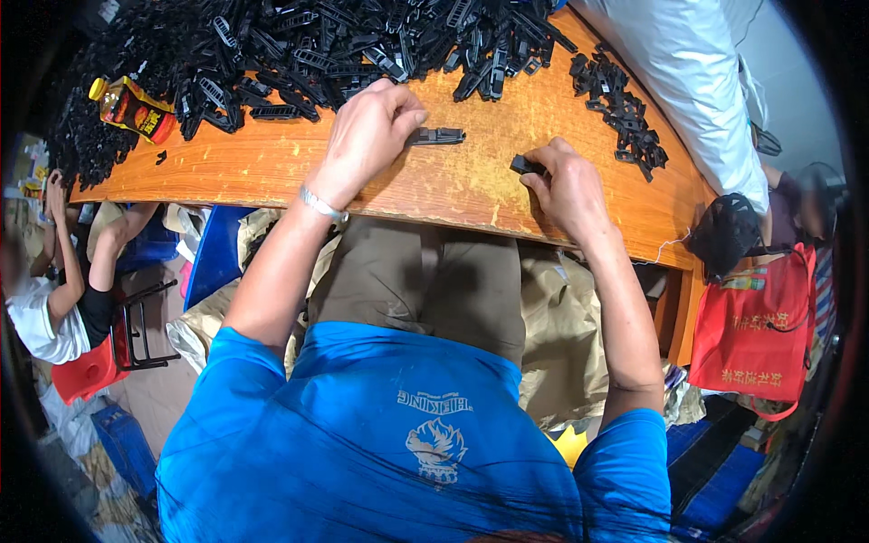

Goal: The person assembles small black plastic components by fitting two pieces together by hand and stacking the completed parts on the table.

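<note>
My left hand (369,131) is above the wooden table with its fingers curled and pinched together at one end of a long, narrow black plastic part (440,136). That part points to the right, and its gripped end is hidden by the fingers. To the right, my right hand (574,188) pinches a small block-shaped black plastic piece (522,165) between thumb and fingers. A gap of bare tabletop (484,185) separates the two pieces.
A large heap of black plastic parts (299,54) covers the far side. Smaller black pieces (615,100) lie at the right, beside a white sack (674,81). A yellow-capped bottle (136,109) leans against the heap. Another person (59,290) sits at the left.
</note>
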Action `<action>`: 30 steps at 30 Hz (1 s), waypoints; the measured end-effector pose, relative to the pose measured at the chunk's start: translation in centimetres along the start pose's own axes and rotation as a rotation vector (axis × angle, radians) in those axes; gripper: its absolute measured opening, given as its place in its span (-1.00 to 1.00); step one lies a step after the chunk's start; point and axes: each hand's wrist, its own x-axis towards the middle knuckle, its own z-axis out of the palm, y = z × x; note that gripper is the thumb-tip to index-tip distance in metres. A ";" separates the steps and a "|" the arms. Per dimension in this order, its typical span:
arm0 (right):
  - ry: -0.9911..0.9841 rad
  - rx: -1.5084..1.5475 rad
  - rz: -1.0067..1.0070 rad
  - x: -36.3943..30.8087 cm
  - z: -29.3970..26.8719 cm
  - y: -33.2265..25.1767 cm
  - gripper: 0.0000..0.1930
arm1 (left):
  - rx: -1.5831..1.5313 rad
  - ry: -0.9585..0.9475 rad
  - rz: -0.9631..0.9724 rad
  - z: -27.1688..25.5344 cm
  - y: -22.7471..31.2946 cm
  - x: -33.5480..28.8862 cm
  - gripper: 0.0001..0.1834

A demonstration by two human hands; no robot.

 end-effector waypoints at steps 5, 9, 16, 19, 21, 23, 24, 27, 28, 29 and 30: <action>0.113 0.140 -0.089 1.1 1.7 -1.6 -0.79 | 0.142 0.021 0.061 0.2 1.8 -3.1 -0.74; 0.196 0.193 -0.178 3.5 3.1 -4.3 -0.80 | 0.126 0.033 0.074 0.9 1.6 -3.3 -0.78; 0.085 0.180 -0.238 4.6 3.7 -3.6 -0.78 | 0.092 0.031 0.103 1.1 1.1 -3.5 -0.82; 0.103 0.196 -0.283 4.5 3.6 -3.2 -0.79 | 0.057 0.066 0.121 1.1 1.1 -3.4 -0.81; 0.125 0.158 -0.271 4.0 3.6 -2.9 -0.80 | 0.081 0.049 0.134 1.1 1.2 -3.3 -0.83; 0.149 0.141 -0.300 4.3 3.9 -3.1 -0.82 | 0.068 0.042 0.129 1.3 1.4 -3.1 -0.83; 0.173 0.124 -0.330 4.3 3.9 -3.3 -0.84 | 0.056 0.034 0.123 1.3 1.7 -3.0 -0.83; 0.171 0.069 -0.413 6.0 5.8 -4.5 -0.86 | 0.044 0.071 0.155 1.6 1.4 -3.1 -0.80; 0.189 0.049 -0.402 6.0 6.2 -4.6 -0.86 | 0.037 0.059 0.140 1.5 1.2 -3.2 -0.79; 0.179 0.072 -0.407 6.0 6.4 -4.7 -0.86 | 0.054 0.051 0.164 1.2 1.2 -3.1 -0.79; 0.163 0.104 -0.416 5.6 6.3 -4.6 -0.85 | 0.098 0.018 0.159 0.5 1.2 -3.6 -0.78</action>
